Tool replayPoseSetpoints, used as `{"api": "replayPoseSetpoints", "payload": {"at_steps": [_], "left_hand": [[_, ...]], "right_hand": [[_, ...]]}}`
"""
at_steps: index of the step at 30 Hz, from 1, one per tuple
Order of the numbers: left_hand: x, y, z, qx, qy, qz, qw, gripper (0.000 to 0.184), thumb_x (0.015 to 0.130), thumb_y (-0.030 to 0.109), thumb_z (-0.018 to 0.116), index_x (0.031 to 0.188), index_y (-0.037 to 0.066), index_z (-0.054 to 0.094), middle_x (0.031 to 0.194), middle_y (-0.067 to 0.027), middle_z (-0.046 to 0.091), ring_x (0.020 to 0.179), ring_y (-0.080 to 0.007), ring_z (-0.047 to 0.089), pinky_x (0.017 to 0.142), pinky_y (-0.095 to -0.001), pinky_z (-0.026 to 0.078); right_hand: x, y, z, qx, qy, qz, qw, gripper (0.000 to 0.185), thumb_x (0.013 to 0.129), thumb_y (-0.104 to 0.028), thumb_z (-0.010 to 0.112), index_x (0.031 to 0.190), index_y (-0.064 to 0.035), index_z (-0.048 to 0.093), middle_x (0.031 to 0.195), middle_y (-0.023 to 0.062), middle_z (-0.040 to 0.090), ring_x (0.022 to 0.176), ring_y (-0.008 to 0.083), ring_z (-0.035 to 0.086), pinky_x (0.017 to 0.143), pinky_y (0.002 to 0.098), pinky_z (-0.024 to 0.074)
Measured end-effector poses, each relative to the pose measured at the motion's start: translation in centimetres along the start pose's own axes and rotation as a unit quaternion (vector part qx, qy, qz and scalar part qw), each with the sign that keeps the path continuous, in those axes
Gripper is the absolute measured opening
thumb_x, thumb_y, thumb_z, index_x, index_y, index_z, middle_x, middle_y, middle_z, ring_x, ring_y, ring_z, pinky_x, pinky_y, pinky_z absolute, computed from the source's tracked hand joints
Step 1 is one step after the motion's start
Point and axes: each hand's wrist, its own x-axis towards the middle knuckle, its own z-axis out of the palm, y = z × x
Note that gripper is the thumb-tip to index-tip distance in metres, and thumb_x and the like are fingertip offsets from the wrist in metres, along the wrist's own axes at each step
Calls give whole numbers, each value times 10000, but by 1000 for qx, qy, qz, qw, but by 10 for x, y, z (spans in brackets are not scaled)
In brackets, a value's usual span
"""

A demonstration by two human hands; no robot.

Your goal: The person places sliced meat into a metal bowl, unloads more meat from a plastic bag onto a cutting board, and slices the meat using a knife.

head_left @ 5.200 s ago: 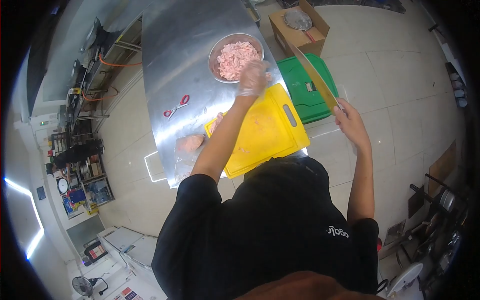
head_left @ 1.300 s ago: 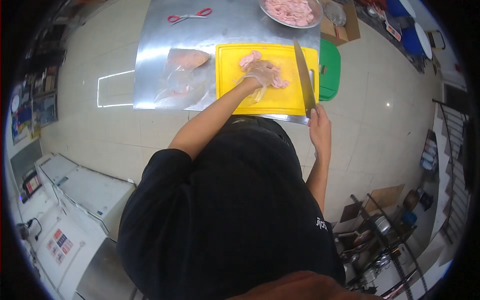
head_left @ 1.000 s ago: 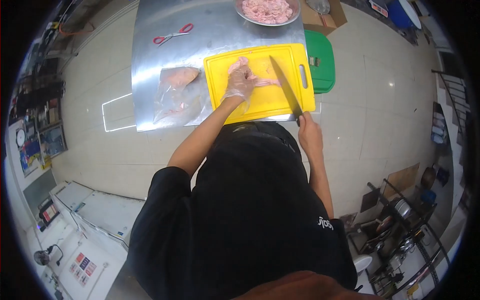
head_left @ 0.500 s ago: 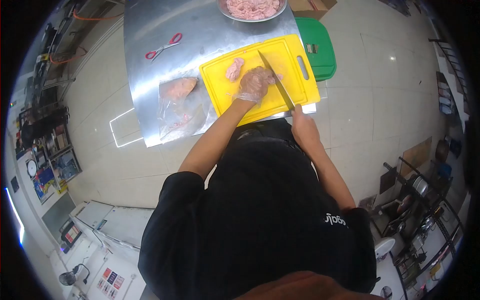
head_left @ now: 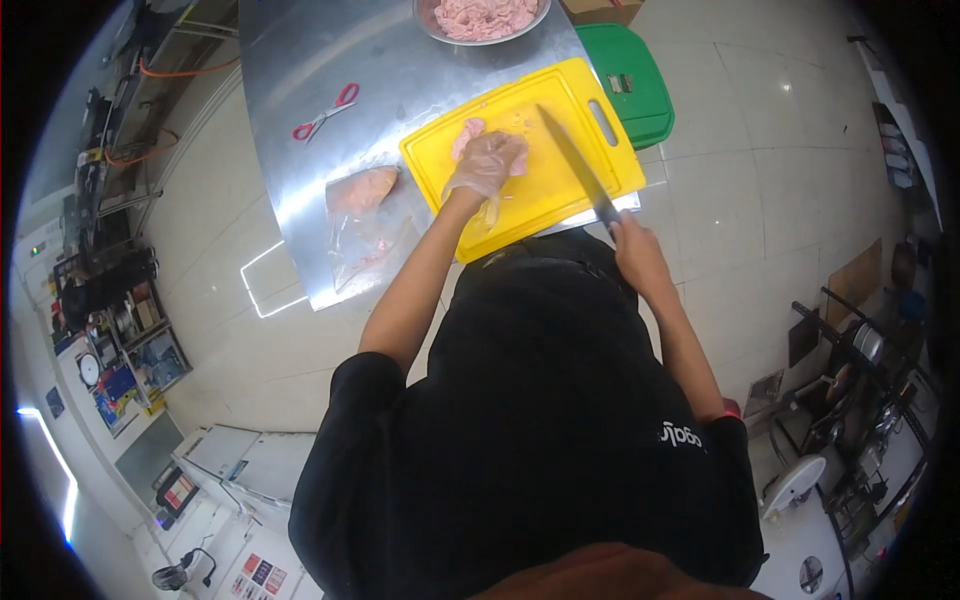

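My left hand (head_left: 484,166), in a clear plastic glove, is closed on a piece of pale pink raw meat (head_left: 519,157) over the yellow cutting board (head_left: 560,215). Part of that piece is hidden under the fingers. Another bit of raw meat (head_left: 473,129) lies just beyond the hand. My right hand (head_left: 640,252), which looks bare, grips the handle of a long knife (head_left: 574,157). The blade slants over the right half of the board, apart from the meat. I cannot tell whether it touches the board.
Red-handled scissors (head_left: 325,112) lie on the metal table (head_left: 290,50). A plastic bag (head_left: 350,225) with meat in it rests left of the board. At the far edge stands a metal bowl (head_left: 482,38) of cut meat. A green lid (head_left: 640,95) is beyond the table's right side.
My left hand has drawn back to the left with the meat. The knife and my right hand have shifted right, so a gap now separates blade and meat.
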Motion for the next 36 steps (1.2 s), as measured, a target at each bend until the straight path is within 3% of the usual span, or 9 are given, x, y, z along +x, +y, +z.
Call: {"api": "replayPoseSetpoints", "payload": {"at_steps": [2, 4, 6, 9, 18, 21, 24, 33, 36], "left_hand": [[21, -32, -10, 10, -60, 145, 988, 316, 935, 253, 694, 1217, 111, 690, 1078, -100, 716, 908, -216, 700, 814, -330, 565], [16, -22, -10, 67, -82, 134, 985, 388, 906, 265, 741, 1250, 99, 670, 1073, -98, 707, 901, -197, 691, 802, -298, 561], [-24, 44, 2, 168, -62, -33, 983, 464, 871, 257, 787, 1285, 98, 649, 1067, -102, 697, 913, -198, 678, 810, -283, 551], [-2, 8, 5, 74, -17, -13, 997, 467, 812, 167, 822, 1242, 103, 653, 1036, -122, 690, 918, -253, 663, 835, -335, 535], [16, -45, 8, 215, 274, 312, 884, 298, 813, -14, 690, 1093, 84, 670, 1108, -140, 639, 1080, -351, 598, 954, -429, 471], [10, -43, 13, 370, 291, 332, 817, 227, 784, 9, 685, 1006, 57, 695, 1149, -155, 635, 1104, -366, 583, 980, -442, 459], [-4, -48, -6, 422, 139, 413, 795, 160, 766, 37, 674, 922, 44, 710, 1158, -172, 637, 1095, -357, 589, 961, -447, 470], [-8, -32, 1, 249, 261, 322, 875, 95, 779, 66, 701, 870, 41, 693, 998, -165, 686, 999, -354, 626, 895, -461, 496], [22, -38, 8, 407, 229, 284, 837, 112, 824, 139, 710, 882, 44, 695, 906, -171, 691, 902, -361, 659, 823, -457, 523]], "right_hand": [[-1, -1, -8, 12, 24, 9, 1000, 231, 1044, -219, 473, 1086, 4, 518, 897, 338, 655, 924, 546, 611, 790, 632, 446], [3, -6, -13, 42, 46, 4, 998, 233, 1049, -228, 484, 1075, -1, 529, 872, 326, 652, 897, 545, 611, 763, 622, 452], [6, -10, -16, 52, 57, -3, 997, 234, 1050, -236, 492, 1072, -7, 536, 857, 321, 650, 880, 544, 611, 747, 615, 456], [8, -26, -12, 36, 47, -17, 998, 238, 1048, -244, 494, 1077, -13, 539, 852, 319, 650, 866, 542, 614, 738, 613, 457], [13, -27, -10, -85, 8, -25, 996, 250, 1052, -264, 472, 1090, -26, 537, 817, 309, 656, 820, 522, 635, 713, 622, 470], [14, -32, -10, -89, 0, -48, 995, 245, 1054, -265, 468, 1085, -30, 530, 795, 303, 654, 804, 517, 641, 703, 618, 475], [24, -22, -9, -99, 4, -41, 994, 242, 1057, -262, 459, 1076, -29, 523, 783, 295, 656, 795, 514, 644, 698, 615, 479], [13, -43, -2, -88, -14, -71, 993, 229, 1058, -252, 456, 1081, -28, 495, 809, 304, 661, 804, 517, 642, 695, 620, 478], [16, -39, 15, -74, -25, -63, 995, 224, 1054, -239, 462, 1087, -19, 497, 818, 315, 657, 811, 524, 637, 706, 625, 474]]}}
